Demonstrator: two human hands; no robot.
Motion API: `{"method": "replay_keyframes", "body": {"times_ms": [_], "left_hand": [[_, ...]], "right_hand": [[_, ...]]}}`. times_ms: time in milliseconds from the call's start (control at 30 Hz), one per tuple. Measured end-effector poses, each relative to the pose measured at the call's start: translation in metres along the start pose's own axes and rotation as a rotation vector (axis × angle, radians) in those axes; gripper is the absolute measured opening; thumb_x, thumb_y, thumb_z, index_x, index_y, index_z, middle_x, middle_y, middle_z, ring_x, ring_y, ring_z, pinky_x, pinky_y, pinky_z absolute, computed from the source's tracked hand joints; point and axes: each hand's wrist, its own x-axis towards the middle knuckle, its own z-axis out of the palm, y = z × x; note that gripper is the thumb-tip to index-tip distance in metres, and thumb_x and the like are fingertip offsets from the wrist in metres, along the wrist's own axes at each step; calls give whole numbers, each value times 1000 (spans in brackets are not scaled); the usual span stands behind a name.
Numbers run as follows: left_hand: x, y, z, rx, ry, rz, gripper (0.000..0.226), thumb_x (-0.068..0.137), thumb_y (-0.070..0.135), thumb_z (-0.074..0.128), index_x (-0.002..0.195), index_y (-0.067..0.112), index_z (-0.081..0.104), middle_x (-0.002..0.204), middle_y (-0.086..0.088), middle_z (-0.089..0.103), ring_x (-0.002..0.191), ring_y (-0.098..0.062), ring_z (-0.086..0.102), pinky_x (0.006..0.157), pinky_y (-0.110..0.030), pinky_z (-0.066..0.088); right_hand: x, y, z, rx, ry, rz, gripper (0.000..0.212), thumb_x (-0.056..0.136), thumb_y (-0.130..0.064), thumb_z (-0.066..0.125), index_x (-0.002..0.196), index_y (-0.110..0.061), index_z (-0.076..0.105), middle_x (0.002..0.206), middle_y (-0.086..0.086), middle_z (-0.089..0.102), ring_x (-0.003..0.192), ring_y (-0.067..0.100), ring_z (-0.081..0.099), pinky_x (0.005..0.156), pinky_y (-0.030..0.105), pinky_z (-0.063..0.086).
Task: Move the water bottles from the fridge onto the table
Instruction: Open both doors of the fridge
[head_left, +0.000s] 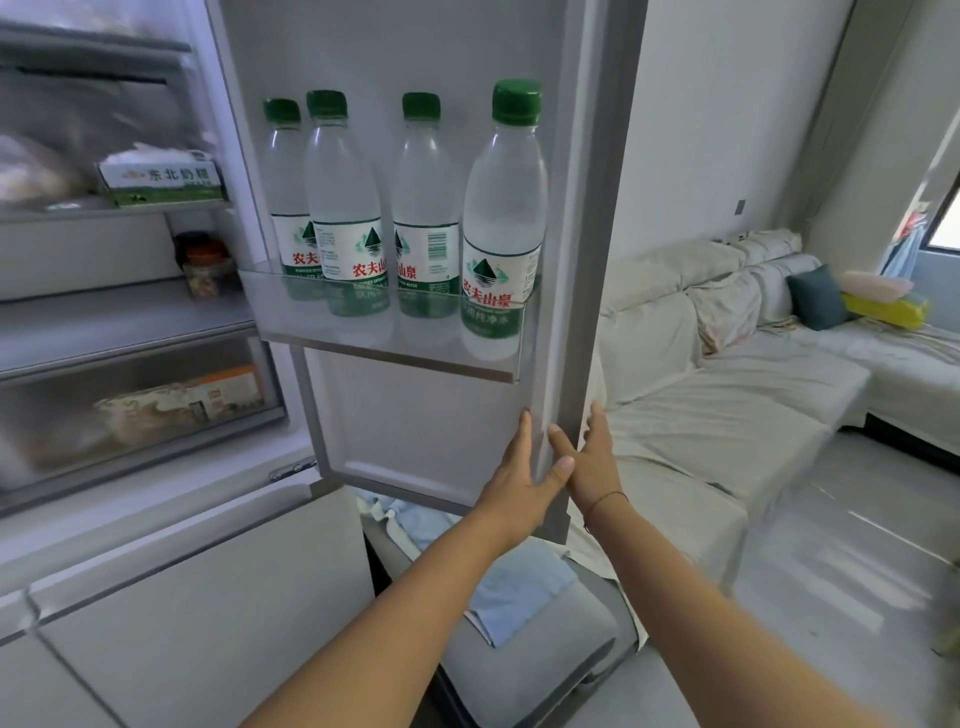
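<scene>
Several clear water bottles with green caps and green-white labels stand upright in the clear door shelf (395, 358) of the open fridge door (569, 260). The nearest bottle (504, 218) stands at the shelf's right end, another bottle (340, 208) sits left of the middle. My left hand (519, 478) lies flat on the door's inner face below the shelf, fingers apart. My right hand (592, 462) rests beside it on the door's outer edge, fingers partly behind the edge. Neither hand holds a bottle. No table is in view.
The fridge interior (130, 260) at left holds a green-white box, a jar and bagged food in drawers. A pale sofa (727, 395) with cushions fills the right side. A grey padded seat with blue cloth (519, 597) sits under the door.
</scene>
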Motion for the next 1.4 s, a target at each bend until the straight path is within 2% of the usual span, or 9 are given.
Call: {"method": "replay_keyframes", "body": {"times_ms": [133, 233, 300, 467, 767, 933, 1033, 1200, 1400], "left_hand": [[-12, -1, -3, 14, 54, -21, 82, 88, 65, 39, 145, 45, -15, 161, 9, 2, 147, -21, 13, 118, -44, 19], [-24, -1, -11, 12, 89, -45, 81, 89, 64, 40, 147, 42, -12, 161, 9, 2, 147, -20, 12, 118, -44, 18], [-34, -1, -17, 12, 127, -57, 82, 87, 65, 41, 148, 41, -9, 161, 9, 3, 147, -21, 12, 118, -44, 20], [-56, -2, -40, 22, 218, -45, 86, 81, 70, 38, 149, 41, -6, 161, 8, 3, 147, -23, 15, 114, -46, 24], [-84, -6, -68, -9, 292, -17, 113, 59, 89, 35, 150, 35, -5, 161, 6, 4, 147, -15, 10, 116, -48, 23], [-103, -7, -89, 2, 337, -27, 108, 63, 82, 36, 151, 33, -3, 161, 3, 9, 146, -18, 17, 116, -44, 24], [-124, -17, -109, -5, 403, -48, 114, 57, 90, 36, 151, 35, 1, 160, 2, 13, 145, -17, 20, 115, -43, 26], [-174, -51, -152, 40, 622, -125, 77, 87, 60, 46, 151, 33, 13, 159, 6, 16, 145, -16, 19, 116, -42, 25], [-266, -99, -227, 100, 870, -225, 69, 89, 58, 47, 149, 32, 21, 156, 8, 24, 142, -14, 26, 115, -40, 27]], "right_hand": [[-17, -17, -3, -84, 127, -117, 71, 90, -24, 59, 149, -15, 20, 154, 6, 26, 141, 22, 28, 116, 45, 26], [-35, -41, 0, -103, 267, -276, 56, 86, -20, 59, 137, -9, 38, 131, 7, 43, 123, 23, 44, 107, 40, 36], [-49, -58, 5, -69, 308, -376, 46, 83, -15, 60, 126, -8, 46, 116, 2, 44, 108, 21, 48, 98, 36, 41], [-77, -83, 29, -47, 255, -517, 36, 83, -13, 65, 115, -13, 48, 107, 0, 45, 96, 14, 47, 86, 23, 42], [-102, -123, 50, 43, 219, -618, 35, 84, -19, 66, 114, -18, 47, 108, 0, 46, 96, 14, 50, 85, 17, 42], [-119, -130, 74, 49, 116, -608, 38, 84, -20, 66, 118, -16, 48, 110, -2, 47, 99, 13, 50, 86, 20, 43], [-132, -125, 99, 0, -20, -570, 46, 85, -24, 66, 125, -16, 46, 115, -5, 45, 104, 11, 49, 90, 20, 41], [-164, -124, 154, -40, -240, -541, 56, 84, -27, 67, 133, -18, 41, 124, -8, 41, 114, 11, 46, 98, 24, 38], [-232, -142, 246, 40, -501, -528, 59, 83, -26, 69, 134, -22, 41, 128, -11, 42, 122, 8, 44, 105, 27, 38]]}}
